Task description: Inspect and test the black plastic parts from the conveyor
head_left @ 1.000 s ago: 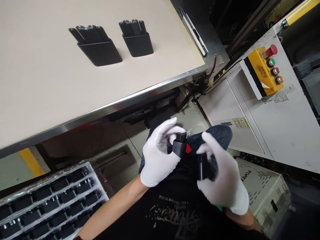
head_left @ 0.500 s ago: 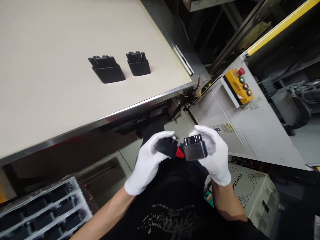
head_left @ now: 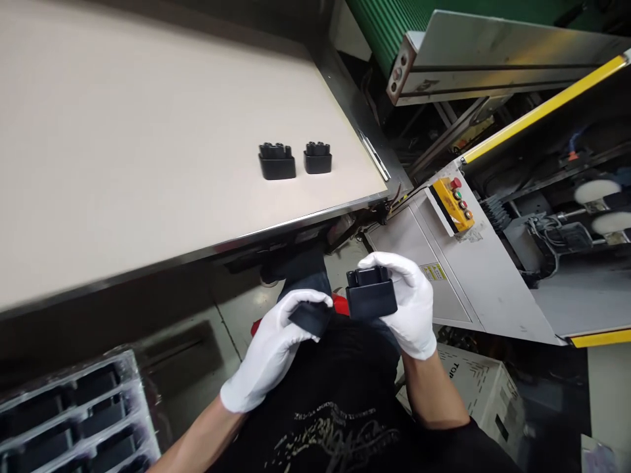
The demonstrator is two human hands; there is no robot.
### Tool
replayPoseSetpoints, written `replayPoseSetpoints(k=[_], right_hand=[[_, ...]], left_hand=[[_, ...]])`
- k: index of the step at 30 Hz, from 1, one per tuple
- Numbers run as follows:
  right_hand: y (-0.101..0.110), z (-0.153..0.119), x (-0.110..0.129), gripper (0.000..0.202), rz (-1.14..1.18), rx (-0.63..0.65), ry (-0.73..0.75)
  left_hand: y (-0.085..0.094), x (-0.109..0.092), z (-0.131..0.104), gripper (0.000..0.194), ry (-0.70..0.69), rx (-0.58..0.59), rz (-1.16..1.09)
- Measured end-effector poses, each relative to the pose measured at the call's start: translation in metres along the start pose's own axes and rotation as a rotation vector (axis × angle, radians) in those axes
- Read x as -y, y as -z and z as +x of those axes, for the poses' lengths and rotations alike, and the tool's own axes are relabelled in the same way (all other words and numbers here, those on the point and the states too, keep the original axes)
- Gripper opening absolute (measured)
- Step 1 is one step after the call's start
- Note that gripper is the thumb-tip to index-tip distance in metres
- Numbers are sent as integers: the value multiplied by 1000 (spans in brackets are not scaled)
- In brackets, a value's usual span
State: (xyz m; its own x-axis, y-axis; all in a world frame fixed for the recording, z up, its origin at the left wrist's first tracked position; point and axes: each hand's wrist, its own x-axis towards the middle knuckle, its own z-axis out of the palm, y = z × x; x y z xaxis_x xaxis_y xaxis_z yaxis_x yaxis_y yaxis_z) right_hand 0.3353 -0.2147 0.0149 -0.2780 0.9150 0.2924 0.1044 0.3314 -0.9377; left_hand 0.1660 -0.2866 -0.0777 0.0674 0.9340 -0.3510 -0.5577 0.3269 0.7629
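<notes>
My left hand, in a white glove, is closed round a small black part, whose far side is hidden by the fingers. To its right, my right hand, also gloved, grips a black connector housing with rounded posts rising from its top. The two held pieces are apart. On the pale tabletop stand a wider black housing and a narrower one, side by side near the right end.
A tray of black parts lies at the lower left. The table's metal edge runs across in front. At right are a machine cabinet with a yellow button box, a yellow bar and a white box.
The view has shifted, bringing a green conveyor into sight. My left hand has lowered and drawn away from my right, and both held pieces have turned somewhat.
</notes>
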Motion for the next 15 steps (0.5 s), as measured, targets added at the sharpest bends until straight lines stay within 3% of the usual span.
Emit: replayPoseSetpoints(k=[6, 11, 15], right_hand=[[-22, 6, 3, 14, -23, 143, 18], [-38, 8, 4, 36, -1, 112, -64], [-46, 9, 0, 39, -11, 64, 9]], left_hand=[[18, -32, -13, 34, -202, -9, 218], [29, -33, -16, 30, -288, 33, 177], [30, -28, -15, 29, -283, 17, 180]])
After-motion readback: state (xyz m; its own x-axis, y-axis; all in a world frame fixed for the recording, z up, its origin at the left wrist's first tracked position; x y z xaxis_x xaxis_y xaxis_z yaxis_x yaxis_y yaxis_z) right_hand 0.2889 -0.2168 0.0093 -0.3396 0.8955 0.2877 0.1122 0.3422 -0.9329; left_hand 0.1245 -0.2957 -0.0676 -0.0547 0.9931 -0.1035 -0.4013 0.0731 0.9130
